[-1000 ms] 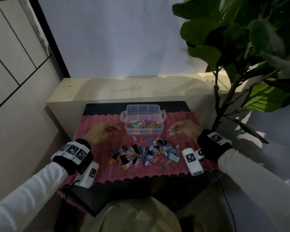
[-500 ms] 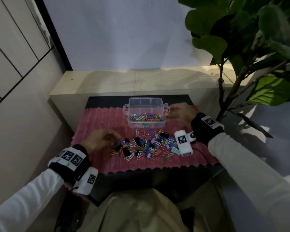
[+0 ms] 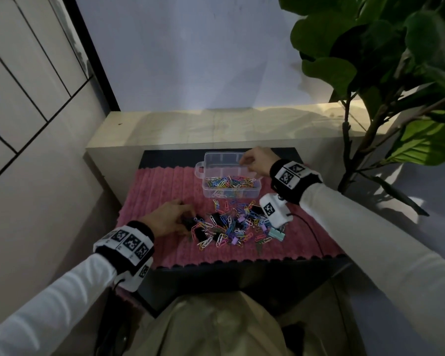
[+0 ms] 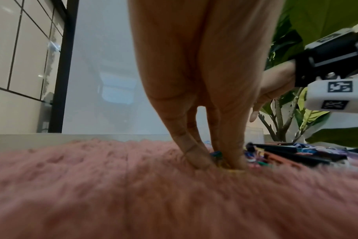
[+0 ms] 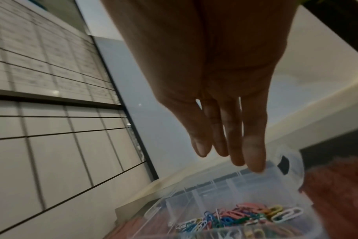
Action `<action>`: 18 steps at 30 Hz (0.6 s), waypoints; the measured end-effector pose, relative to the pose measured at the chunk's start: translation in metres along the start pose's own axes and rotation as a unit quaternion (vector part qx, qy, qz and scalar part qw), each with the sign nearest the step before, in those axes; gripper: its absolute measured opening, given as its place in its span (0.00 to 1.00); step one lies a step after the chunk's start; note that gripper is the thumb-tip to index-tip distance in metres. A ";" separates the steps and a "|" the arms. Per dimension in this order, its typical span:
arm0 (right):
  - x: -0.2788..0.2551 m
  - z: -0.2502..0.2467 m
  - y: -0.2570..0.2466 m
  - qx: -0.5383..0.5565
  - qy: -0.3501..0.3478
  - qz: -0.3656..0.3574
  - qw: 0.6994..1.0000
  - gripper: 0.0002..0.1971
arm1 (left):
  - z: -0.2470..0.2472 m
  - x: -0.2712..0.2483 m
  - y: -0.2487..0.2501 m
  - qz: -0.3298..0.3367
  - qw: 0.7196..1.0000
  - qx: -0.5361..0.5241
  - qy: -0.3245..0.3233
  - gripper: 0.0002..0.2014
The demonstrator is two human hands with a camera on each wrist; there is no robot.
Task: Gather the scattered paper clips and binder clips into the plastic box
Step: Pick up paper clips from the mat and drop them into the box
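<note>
The clear plastic box (image 3: 206, 187) stands at the back of the pink mat (image 3: 159, 186), with coloured paper clips (image 5: 235, 216) inside. In front of it lies a loose pile of paper clips and binder clips (image 3: 237, 224). My right hand (image 3: 252, 160) hovers over the box's back right rim. In the right wrist view its fingers (image 5: 253, 153) hang straight and hold nothing. My left hand (image 3: 172, 217) is down at the pile's left edge, beside black binder clips (image 3: 199, 233). Its fingertips (image 4: 200, 161) pinch together on small coloured paper clips on the mat.
A large leafy plant (image 3: 370, 60) stands close on the right, over the mat's far corner. A pale ledge (image 3: 216, 127) runs behind the black table (image 3: 216, 273). A tiled wall is on the left. A mint binder clip (image 3: 276, 233) lies at the pile's right end.
My right hand carried a paper clip from the pile to above the box, and its fingers are now empty. My left hand came back from beside the box to the pile's left edge.
</note>
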State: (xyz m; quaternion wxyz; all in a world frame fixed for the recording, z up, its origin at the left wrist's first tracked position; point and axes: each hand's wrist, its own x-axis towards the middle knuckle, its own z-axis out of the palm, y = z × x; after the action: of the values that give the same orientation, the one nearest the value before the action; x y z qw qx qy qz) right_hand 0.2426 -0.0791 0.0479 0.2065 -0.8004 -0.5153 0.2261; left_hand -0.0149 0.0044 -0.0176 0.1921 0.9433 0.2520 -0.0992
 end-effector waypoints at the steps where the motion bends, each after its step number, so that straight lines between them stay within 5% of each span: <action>1: -0.006 -0.002 0.001 -0.016 0.005 -0.019 1.000 0.14 | 0.000 0.000 -0.001 0.008 1.000 0.008 0.009 0.18; 10: -0.077 0.032 0.016 -0.122 -0.140 -0.166 0.968 0.07 | 0.004 0.003 0.010 0.066 0.996 0.017 0.048 0.07; 18: -0.064 0.049 0.007 -0.119 -0.103 -0.182 0.971 0.09 | -0.020 0.023 0.036 0.065 0.993 -0.062 0.078 0.07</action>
State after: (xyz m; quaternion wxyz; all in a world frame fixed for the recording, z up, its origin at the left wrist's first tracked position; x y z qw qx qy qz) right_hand 0.1957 -0.1359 0.0134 0.0932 -0.6844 -0.6942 0.2026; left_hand 0.0250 -0.0058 0.0056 0.2361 0.9487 0.2104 0.0032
